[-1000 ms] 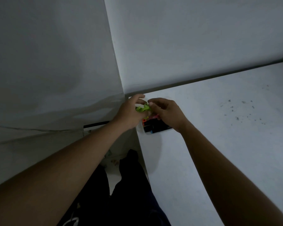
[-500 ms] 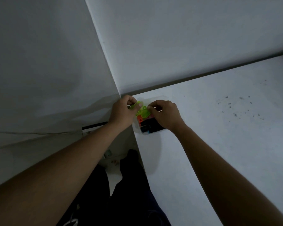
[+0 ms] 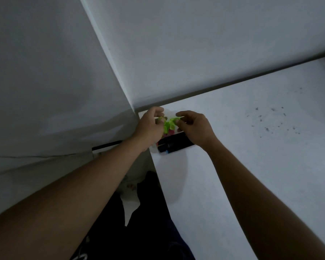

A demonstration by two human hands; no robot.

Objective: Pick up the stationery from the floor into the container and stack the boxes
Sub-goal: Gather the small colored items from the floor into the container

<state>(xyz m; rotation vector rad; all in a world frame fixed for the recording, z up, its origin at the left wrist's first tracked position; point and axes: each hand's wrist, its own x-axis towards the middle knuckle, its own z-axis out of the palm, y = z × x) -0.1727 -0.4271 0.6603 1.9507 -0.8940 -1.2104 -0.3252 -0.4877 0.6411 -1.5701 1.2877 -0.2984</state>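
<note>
A small clear container (image 3: 160, 152) sits at the left corner of a white table (image 3: 251, 166), close to the wall. Dark markers (image 3: 174, 143) lie inside it, with some reddish pieces above them. A bright green stationery item (image 3: 168, 124) is held over the container between both hands. My left hand (image 3: 150, 126) pinches its left side with curled fingers. My right hand (image 3: 193, 126) pinches its right end. The hands hide most of the container's far part.
White walls (image 3: 195, 44) meet in a corner just behind the container. A draped white sheet (image 3: 45, 91) fills the left. My dark trousers (image 3: 139, 222) and a strip of floor (image 3: 129, 186) show below the table's edge. Dark specks (image 3: 270, 119) mark the tabletop at right.
The view has shifted slightly. The green item has lifted a little and both hands now pull at its two ends over the container.
</note>
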